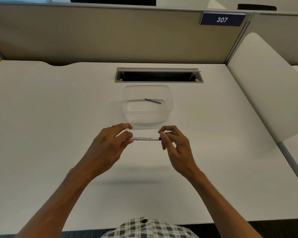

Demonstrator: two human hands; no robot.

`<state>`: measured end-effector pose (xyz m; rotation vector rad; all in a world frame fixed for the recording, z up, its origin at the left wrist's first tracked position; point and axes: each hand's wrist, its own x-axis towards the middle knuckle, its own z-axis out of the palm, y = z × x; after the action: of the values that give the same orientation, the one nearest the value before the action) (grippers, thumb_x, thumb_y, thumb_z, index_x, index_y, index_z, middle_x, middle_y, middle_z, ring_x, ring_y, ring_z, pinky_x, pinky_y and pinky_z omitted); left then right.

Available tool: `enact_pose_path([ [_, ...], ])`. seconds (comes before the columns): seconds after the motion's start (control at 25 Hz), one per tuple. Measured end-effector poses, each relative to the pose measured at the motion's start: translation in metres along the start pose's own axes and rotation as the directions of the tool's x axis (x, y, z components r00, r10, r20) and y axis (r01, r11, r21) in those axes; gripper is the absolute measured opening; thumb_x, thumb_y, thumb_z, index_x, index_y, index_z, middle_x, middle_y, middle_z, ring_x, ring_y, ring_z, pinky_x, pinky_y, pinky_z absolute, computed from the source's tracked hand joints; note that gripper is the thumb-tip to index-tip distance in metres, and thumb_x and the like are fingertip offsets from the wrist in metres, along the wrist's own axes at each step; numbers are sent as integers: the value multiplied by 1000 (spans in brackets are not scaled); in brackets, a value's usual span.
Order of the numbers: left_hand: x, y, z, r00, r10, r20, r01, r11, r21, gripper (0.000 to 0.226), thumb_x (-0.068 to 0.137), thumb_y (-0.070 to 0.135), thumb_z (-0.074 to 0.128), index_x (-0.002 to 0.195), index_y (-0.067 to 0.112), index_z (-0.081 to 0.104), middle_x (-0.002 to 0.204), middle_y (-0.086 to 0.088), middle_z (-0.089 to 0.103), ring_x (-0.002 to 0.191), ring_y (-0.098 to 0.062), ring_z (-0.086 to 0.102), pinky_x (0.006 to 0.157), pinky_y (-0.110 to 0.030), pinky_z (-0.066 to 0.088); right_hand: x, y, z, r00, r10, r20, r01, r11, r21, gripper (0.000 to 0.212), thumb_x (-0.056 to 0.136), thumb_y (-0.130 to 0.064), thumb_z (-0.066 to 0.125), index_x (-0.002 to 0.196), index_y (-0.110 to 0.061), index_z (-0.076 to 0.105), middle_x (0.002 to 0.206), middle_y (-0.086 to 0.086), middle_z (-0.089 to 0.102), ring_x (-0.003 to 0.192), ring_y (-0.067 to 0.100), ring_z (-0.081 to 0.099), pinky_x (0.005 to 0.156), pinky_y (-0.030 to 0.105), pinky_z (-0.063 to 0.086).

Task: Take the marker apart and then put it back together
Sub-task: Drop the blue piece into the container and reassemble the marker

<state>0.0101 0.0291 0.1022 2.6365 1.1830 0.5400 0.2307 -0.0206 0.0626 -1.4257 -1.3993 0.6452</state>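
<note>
The marker (143, 138) is pinched level at both ends by the left hand (110, 145) and right hand (173, 143), just before the clear container (147, 107); the ends are best twisted apart straight

Surface (58, 117): smooth, matt white laminate. Container (147, 121): clear glossy plastic. Marker (144, 138): smooth white plastic barrel; partition (93, 35): matt beige cloth.

Left hand (110, 143) and right hand (174, 143) each pinch, forearms converging.
</note>
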Motion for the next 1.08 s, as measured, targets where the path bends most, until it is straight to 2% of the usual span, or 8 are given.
enact_pose_path([
  [0.08, 2, -2, 1, 1000, 8, 9, -8, 1000, 13, 20, 92, 25, 50, 98, 12, 63, 122, -4, 61, 104, -26, 60, 88, -35, 45, 1, 1, 1, 1000, 18, -1, -18, 1000, -8, 47, 98, -39, 47, 58, -17, 59, 100, -13, 60, 74, 13, 60, 60, 17, 35],
  [0.2, 4, -5, 3, 1000, 11, 16, -11, 1000, 10, 24, 96, 31, 48, 98, 13, 63, 122, -3, 61, 102, -25, 59, 86, -36, 47, 1, 3, 0, 1000, 20, -3, -20, 999, -43, 38, 95, -47, 49, 71, -22, 65, 105, -16, 59, 84, 13, 62, 63, 20, 40],
  [0.32, 6, -8, 3, 1000, 22, 18, -22, 1000, 6, 32, 95, 36, 39, 98, 14, 62, 122, -3, 61, 102, -24, 58, 87, -36, 47, 1, 4, -1, 1000, -17, 17, 19, 996, -87, 22, 93, -44, 51, 89, -26, 63, 108, -18, 57, 93, 9, 61, 68, 16, 43],
  [0.44, 8, -11, 3, 999, 36, 12, -36, 999, 17, 32, 95, 35, 38, 99, 14, 62, 121, -2, 61, 105, -24, 58, 90, -37, 45, 3, 4, -2, 1000, -23, 20, 25, 997, -78, 19, 95, -41, 49, 96, -25, 59, 107, -18, 57, 97, 8, 61, 71, 16, 43],
  [0.64, 8, -11, 2, 999, 45, 0, -45, 999, 20, 32, 95, 34, 38, 99, 13, 62, 121, -4, 61, 107, -24, 57, 92, -39, 44, 4, 3, -1, 999, -28, 27, 30, 997, -76, 20, 97, -37, 47, 88, -25, 60, 106, -18, 57, 95, 11, 60, 69, 17, 43],
  [0.88, 10, -6, 1, 998, 68, -10, -68, 998, 11, 31, 96, 33, 37, 96, 13, 61, 118, -3, 62, 104, -21, 57, 91, -35, 42, 3, 0, 2, 999, 17, -29, -18, 999, -29, 39, 101, -30, 45, 64, -19, 55, 100, -12, 59, 80, 14, 59, 62, 22, 39],
  [1.0, 11, -5, 0, 997, 73, -7, -73, 997, 13, 31, 96, 33, 37, 96, 13, 61, 118, -3, 62, 104, -21, 57, 91, -36, 43, 4, -1, 2, 999, 15, -44, -16, 1000, -26, 40, 100, -37, 45, 66, -21, 58, 101, -12, 59, 82, 11, 60, 60, 14, 36],
  [1.08, 11, -5, 1, 997, 76, -3, -76, 997, 16, 31, 96, 32, 37, 97, 13, 61, 118, -3, 62, 104, -21, 57, 91, -37, 43, 6, -2, 0, 999, 6, -40, -7, 1000, -20, 34, 97, -45, 46, 75, -22, 60, 104, -13, 59, 87, 11, 60, 62, 13, 37],
])
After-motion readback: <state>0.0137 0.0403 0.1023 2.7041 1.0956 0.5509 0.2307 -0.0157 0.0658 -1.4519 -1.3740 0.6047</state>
